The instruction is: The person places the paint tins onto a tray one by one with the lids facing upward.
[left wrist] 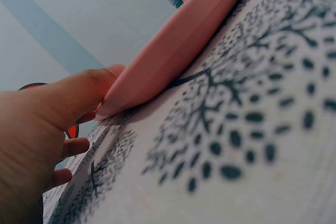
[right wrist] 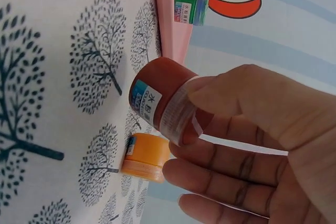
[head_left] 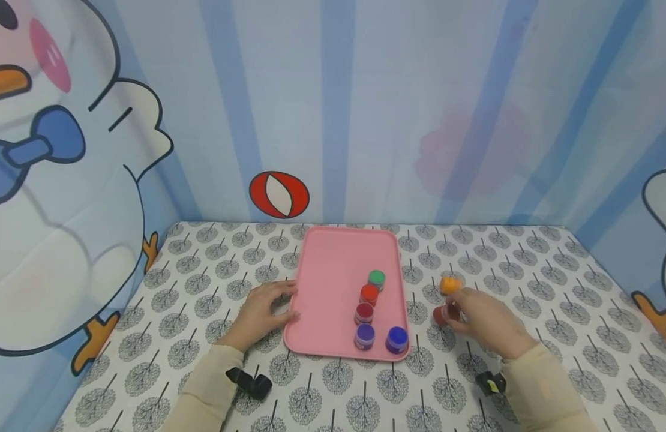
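My right hand pinches a reddish-brown paint jar by its clear-edged lid, between thumb and fingers. The jar is tilted close over the tablecloth. Just beyond it stands an orange paint jar, near my fingertips. My left hand rests at the left edge of a pink tray, fingers and thumb spread apart and touching the rim. In the tray's right part stand a green jar, a bright red jar, a dark red jar, a purple jar and a blue jar.
A white tablecloth with grey tree prints covers the table. Behind it hangs a blue-striped curtain with cartoon figures. Black straps are on both wrists.
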`<state>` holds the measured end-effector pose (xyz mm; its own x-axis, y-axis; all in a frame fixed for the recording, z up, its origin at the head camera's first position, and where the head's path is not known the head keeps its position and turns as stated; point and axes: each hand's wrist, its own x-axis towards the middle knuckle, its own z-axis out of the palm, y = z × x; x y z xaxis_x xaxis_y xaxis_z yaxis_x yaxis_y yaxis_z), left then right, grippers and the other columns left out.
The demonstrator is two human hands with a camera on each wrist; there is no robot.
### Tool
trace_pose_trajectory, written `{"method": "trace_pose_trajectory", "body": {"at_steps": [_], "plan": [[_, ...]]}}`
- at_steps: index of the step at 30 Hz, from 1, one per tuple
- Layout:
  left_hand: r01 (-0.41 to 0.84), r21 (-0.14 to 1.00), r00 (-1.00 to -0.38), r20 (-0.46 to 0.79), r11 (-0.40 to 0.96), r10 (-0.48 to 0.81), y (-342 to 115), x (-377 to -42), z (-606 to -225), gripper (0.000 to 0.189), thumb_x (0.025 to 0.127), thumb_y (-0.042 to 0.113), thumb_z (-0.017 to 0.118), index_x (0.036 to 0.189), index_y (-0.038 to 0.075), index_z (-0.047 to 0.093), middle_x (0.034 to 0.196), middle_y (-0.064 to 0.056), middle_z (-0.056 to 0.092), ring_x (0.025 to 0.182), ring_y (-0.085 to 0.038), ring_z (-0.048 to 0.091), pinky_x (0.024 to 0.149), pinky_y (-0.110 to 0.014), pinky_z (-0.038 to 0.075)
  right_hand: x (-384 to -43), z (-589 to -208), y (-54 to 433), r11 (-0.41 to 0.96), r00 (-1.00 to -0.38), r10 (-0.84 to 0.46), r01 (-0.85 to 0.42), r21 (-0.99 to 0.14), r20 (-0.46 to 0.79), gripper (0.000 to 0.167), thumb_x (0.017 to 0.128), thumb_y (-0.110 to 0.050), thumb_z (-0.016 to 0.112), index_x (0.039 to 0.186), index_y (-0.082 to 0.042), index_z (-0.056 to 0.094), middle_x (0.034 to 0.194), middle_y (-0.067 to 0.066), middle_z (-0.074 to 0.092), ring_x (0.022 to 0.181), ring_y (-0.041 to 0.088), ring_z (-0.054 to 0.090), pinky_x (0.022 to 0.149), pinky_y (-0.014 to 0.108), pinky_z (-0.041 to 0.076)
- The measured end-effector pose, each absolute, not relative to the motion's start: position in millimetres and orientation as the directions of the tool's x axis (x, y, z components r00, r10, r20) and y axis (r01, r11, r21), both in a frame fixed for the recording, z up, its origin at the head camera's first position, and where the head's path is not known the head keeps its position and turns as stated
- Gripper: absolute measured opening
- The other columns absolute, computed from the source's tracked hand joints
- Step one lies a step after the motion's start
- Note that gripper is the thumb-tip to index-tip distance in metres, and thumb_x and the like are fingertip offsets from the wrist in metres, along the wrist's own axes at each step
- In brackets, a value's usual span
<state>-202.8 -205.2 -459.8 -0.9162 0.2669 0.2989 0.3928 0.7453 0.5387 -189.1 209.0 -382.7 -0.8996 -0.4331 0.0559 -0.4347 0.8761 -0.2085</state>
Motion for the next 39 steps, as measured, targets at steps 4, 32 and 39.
{"method": "trace_pose_trajectory", "body": {"at_steps": [4, 32, 39], "plan": [[0.399, 0.537, -0.913, 0.305, 0.743, 0.270, -204.7, -202.7, -459.1, 0.049, 0.079, 0.030, 0.077, 0.123, 0.012, 0.063, 0.138, -0.005, 0.057, 0.130, -0.031, 0.050, 0.112, -0.056, 0.032, -189.9, -380.8, 207.3, 0.866, -0.892, -0.448, -0.451, -0.217, 0.064, 0.016, 0.079, -0.018, 0.074, 0.093, -0.013, 0.067, 0.086, -0.004, 0.068, 0.079, 0.012, 0.063, 0.075, 0.036, 0.057], [0.394, 0.547, -0.916, 0.304, 0.739, 0.263, -204.6, -201.1, -459.9, 0.050, 0.079, 0.029, 0.078, 0.123, 0.011, 0.063, 0.138, -0.005, 0.057, 0.131, -0.030, 0.049, 0.114, -0.056, 0.029, -194.2, -378.2, 175.1, 0.836, -0.843, -0.520, -0.535, -0.118, 0.140, 0.016, 0.080, -0.026, 0.075, 0.090, -0.017, 0.066, 0.083, -0.007, 0.065, 0.075, 0.007, 0.058, 0.063, 0.025, 0.053], [0.394, 0.548, -0.916, 0.305, 0.738, 0.262, -204.4, -200.9, -458.9, 0.051, 0.078, 0.030, 0.078, 0.123, 0.012, 0.063, 0.138, -0.005, 0.057, 0.131, -0.030, 0.049, 0.114, -0.057, 0.029, -194.4, -377.3, 167.0, 0.824, -0.829, -0.537, -0.555, -0.110, 0.158, 0.020, 0.080, -0.026, 0.076, 0.094, -0.014, 0.068, 0.083, -0.006, 0.066, 0.074, 0.006, 0.058, 0.065, 0.025, 0.053]]}}
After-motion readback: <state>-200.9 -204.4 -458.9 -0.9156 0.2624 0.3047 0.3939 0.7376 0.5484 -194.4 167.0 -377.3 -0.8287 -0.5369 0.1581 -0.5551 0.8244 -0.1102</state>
